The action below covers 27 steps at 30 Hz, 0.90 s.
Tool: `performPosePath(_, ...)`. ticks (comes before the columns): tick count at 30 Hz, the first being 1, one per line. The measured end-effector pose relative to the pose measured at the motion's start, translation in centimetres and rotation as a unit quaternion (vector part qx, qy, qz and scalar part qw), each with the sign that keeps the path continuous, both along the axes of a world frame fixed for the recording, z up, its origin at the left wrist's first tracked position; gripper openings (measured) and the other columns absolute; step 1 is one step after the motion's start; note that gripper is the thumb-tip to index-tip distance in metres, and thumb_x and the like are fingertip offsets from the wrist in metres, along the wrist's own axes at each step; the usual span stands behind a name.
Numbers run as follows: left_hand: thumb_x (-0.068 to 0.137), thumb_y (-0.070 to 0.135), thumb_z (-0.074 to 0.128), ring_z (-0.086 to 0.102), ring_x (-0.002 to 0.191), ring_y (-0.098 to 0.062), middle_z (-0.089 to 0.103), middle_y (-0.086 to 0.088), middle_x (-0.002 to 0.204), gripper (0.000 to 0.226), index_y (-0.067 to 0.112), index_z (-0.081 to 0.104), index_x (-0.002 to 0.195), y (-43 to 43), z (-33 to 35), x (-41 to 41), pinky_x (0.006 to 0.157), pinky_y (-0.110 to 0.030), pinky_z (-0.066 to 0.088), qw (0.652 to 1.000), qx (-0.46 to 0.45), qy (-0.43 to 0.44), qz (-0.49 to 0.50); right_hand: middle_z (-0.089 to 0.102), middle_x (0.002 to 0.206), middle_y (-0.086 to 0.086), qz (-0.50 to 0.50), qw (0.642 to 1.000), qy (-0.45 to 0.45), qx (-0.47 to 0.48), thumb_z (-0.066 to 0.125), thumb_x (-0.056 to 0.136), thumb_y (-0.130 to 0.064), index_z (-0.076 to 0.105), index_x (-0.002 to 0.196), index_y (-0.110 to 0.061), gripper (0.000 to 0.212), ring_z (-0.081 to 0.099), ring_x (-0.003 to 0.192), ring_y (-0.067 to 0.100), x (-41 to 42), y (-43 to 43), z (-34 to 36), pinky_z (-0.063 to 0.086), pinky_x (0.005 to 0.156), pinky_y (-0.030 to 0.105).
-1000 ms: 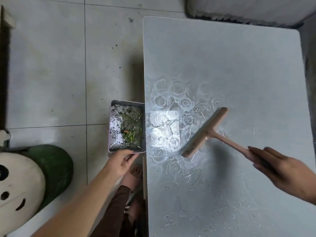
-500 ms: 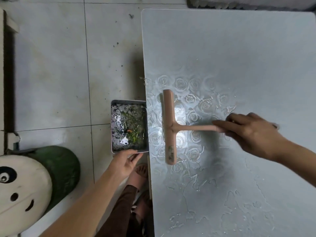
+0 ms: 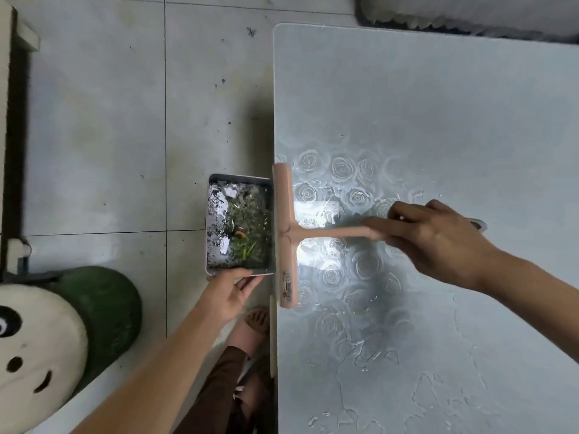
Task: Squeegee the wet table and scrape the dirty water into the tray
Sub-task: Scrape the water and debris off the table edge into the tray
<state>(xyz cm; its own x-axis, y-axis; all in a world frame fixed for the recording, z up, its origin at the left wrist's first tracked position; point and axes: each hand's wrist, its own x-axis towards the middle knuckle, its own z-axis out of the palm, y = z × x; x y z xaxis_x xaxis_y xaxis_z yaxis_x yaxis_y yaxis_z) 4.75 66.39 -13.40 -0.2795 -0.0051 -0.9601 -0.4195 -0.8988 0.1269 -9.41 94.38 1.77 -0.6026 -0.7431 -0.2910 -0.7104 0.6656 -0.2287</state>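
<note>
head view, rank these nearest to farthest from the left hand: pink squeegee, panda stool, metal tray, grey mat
1. metal tray, gripped by the left hand at its near edge.
2. pink squeegee, just right, at the table edge.
3. panda stool, on the floor, left.
4. grey mat, far top right.

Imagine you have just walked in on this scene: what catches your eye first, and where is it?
The pink squeegee stands out, its blade lying along the left edge of the wet table, its handle gripped by the right hand. Just beyond that edge the left hand holds a metal tray of dirty water and green scraps. At lower left sits a white panda-faced object.
</note>
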Motion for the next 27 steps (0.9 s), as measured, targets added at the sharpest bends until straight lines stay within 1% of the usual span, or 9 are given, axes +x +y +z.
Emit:
performPosePath(3,0.083,-0.023,0.04,0.056,0.113,-0.033,0.062,-0.016,0.107,0.05,0.01,0.05,0.119,-0.4,0.0,-0.6,0.08,-0.045,0.052,1.0,-0.001,-0.005,-0.008,0.059,0.082,0.003,-0.034,0.999,0.018,0.004,0.067,0.081,-0.01,0.063,0.124,-0.021,0.045,0.057,0.054,0.029,-2.0,2.4,1.2,0.048,0.057,0.037)
performPosePath(5,0.083,-0.023,0.041,0.056,0.116,-0.033,0.062,-0.018,0.112,0.047,0.009,0.051,0.116,-0.5,0.0,-0.6,0.081,-0.046,0.049,1.0,0.006,-0.008,-0.007,0.059,0.079,0.005,-0.05,0.998,0.023,0.03,0.072,0.079,-0.005,0.065,0.121,-0.018,0.045,0.056,0.05,0.032,-3.0,3.5,1.5,0.049,0.055,0.04)
performPosePath(9,0.083,-0.022,0.042,0.06,0.105,-0.031,0.057,-0.019,0.127,0.057,0.009,0.048,0.13,-0.4,-0.1,-1.2,0.073,-0.045,0.052,1.0,0.001,-0.017,-0.001,0.059,0.082,0.005,-0.028,0.999,-0.017,0.04,0.068,0.085,-0.01,0.062,0.125,-0.022,0.042,0.06,0.059,0.031,-2.7,0.4,0.4,0.046,0.063,0.038)
performPosePath(14,0.083,-0.022,0.042,0.062,0.092,-0.031,0.057,-0.021,0.12,0.057,0.005,0.046,0.134,0.1,0.0,-1.9,0.054,-0.034,0.059,1.0,0.003,-0.022,0.02,0.057,0.087,0.001,0.008,0.999,-0.016,0.047,0.057,0.092,-0.02,0.056,0.131,-0.031,0.04,0.06,0.068,0.026,-3.0,-3.8,0.2,0.041,0.07,0.036)
performPosePath(17,0.082,-0.023,0.042,0.062,0.093,-0.031,0.055,-0.022,0.129,0.058,0.005,0.045,0.133,-0.1,0.0,-2.0,0.057,-0.037,0.06,1.0,-0.002,-0.022,0.023,0.058,0.081,0.002,-0.036,0.999,-0.016,0.018,0.064,0.086,-0.015,0.064,0.123,-0.025,0.038,0.057,0.057,0.027,-4.5,-1.8,1.9,0.046,0.064,0.038)
performPosePath(20,0.082,-0.023,0.042,0.061,0.099,-0.032,0.055,-0.021,0.13,0.062,0.006,0.044,0.136,-0.2,0.0,-2.0,0.063,-0.039,0.06,1.0,0.0,-0.018,0.016,0.055,0.082,-0.002,-0.081,0.994,-0.02,0.064,0.061,0.089,-0.018,0.062,0.125,-0.03,0.037,0.044,0.056,0.019,-5.5,-0.4,3.0,0.04,0.065,0.034)
performPosePath(23,0.083,-0.023,0.041,0.061,0.098,-0.032,0.059,-0.022,0.12,0.052,0.007,0.049,0.126,-0.1,0.2,-2.0,0.064,-0.04,0.06,1.0,0.002,-0.016,0.019,0.05,0.09,-0.004,-0.038,0.995,-0.05,0.077,0.051,0.096,-0.024,0.051,0.133,-0.039,0.04,0.056,0.073,0.022,-4.5,-3.4,2.0,0.04,0.076,0.035)
performPosePath(25,0.084,-0.022,0.041,0.061,0.093,-0.031,0.062,-0.02,0.104,0.04,0.005,0.055,0.11,0.1,0.4,-2.0,0.065,-0.038,0.061,1.0,-0.001,-0.016,0.012,0.044,0.094,-0.008,-0.003,0.995,-0.043,0.092,0.044,0.098,-0.025,0.039,0.138,-0.045,0.045,0.055,0.081,0.017,-3.7,-5.8,0.7,0.034,0.08,0.031)
performPosePath(27,0.086,-0.021,0.042,0.062,0.087,-0.029,0.065,-0.018,0.09,0.029,0.004,0.057,0.092,0.1,0.7,-1.9,0.08,-0.037,0.058,1.0,-0.004,-0.026,-0.008,0.045,0.095,-0.008,0.01,0.996,-0.012,0.092,0.042,0.099,-0.025,0.038,0.138,-0.047,0.045,0.056,0.084,0.017,-3.8,-6.8,0.5,0.031,0.078,0.029)
